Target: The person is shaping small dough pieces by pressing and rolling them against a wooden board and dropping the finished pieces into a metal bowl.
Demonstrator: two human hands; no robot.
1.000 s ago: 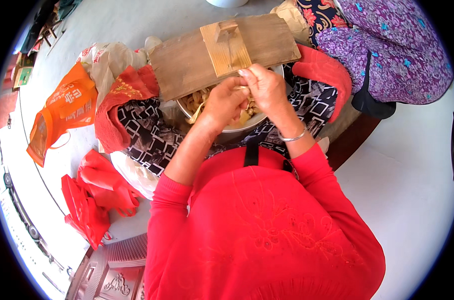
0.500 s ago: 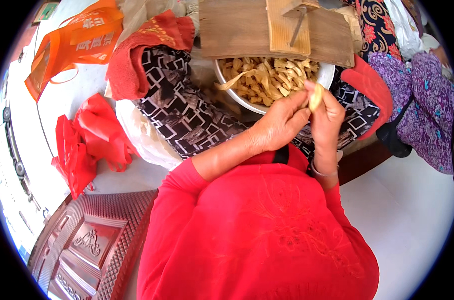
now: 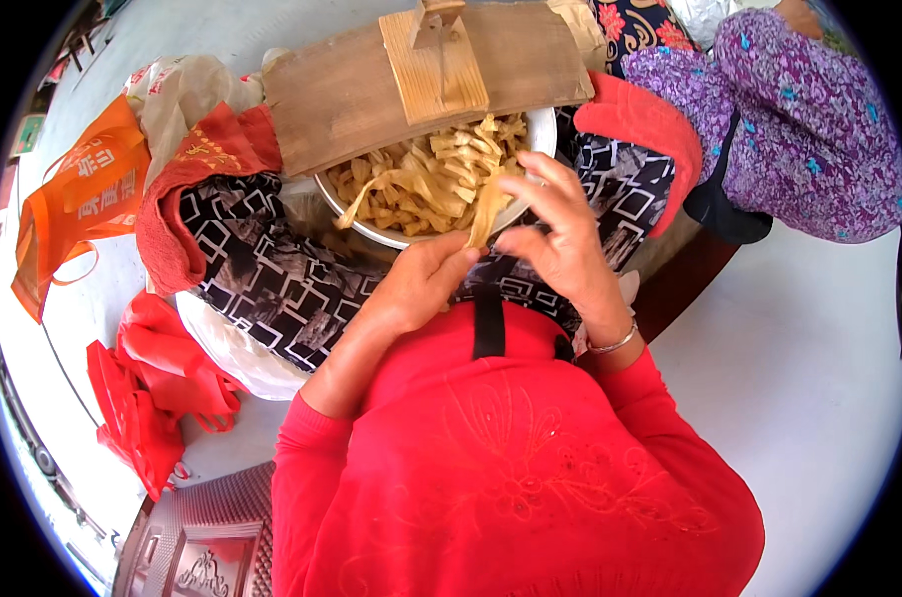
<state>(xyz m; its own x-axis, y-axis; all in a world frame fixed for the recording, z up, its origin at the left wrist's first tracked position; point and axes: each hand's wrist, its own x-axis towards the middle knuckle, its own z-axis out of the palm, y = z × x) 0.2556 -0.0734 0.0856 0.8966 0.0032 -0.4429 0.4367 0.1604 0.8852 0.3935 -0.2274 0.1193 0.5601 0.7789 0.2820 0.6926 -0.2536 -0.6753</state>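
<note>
A white bowl (image 3: 542, 129) full of pale yellow strips (image 3: 421, 179) rests on a black-and-white patterned cloth (image 3: 262, 279). A wooden board (image 3: 352, 85) with a lighter wooden block (image 3: 433, 62) on top half covers the bowl. My left hand (image 3: 426, 279) and my right hand (image 3: 560, 234) meet just in front of the bowl and pinch one long yellow strip (image 3: 486, 211) between them. A thin bracelet (image 3: 612, 344) sits on my right wrist. My red sleeves fill the lower part of the view.
Red plastic bags (image 3: 138, 398) and an orange bag (image 3: 78, 199) lie on the floor to my left. A red cloth (image 3: 640, 124) lines the patterned one. A person in purple flowered clothing (image 3: 799, 129) sits at the upper right. A dark red embossed metal panel (image 3: 202, 537) is at lower left.
The view has shifted, so the bowl and board now sit nearer the centre. My hands have moved left with the strip and still hold it between them.
</note>
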